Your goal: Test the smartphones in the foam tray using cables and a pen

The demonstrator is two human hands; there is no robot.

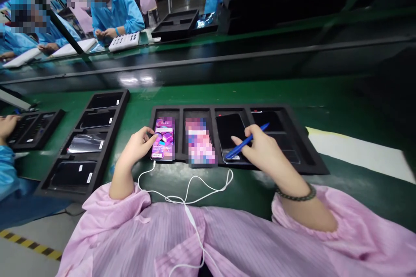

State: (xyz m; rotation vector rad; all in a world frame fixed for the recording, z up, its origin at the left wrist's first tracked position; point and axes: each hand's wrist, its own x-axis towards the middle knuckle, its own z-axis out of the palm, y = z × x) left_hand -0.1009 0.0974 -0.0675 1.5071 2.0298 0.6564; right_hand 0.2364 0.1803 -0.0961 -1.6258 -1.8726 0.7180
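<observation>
My left hand [140,143] is at the left edge of a lit smartphone [166,149], its thumb over the screen and its fingers curled at the side. A white earphone cable [195,177] runs from the phone's bottom edge to my chest. My right hand [260,145] is closed round a blue pen [238,149], above a dark-screened phone [229,127]. Between the hands lies a second lit phone [201,145], its screen blurred. These phones rest in compartments of a black foam tray [292,125]; another dark phone [268,119] is partly hidden behind my right hand.
To the left stands another black tray [112,138] with several dark phones. Beyond it, a co-worker's hand [8,125] reaches to a smaller tray [53,121]. A white paper strip [357,151] lies at the right. Across the metal rail, co-workers in blue sit by white trays [125,42].
</observation>
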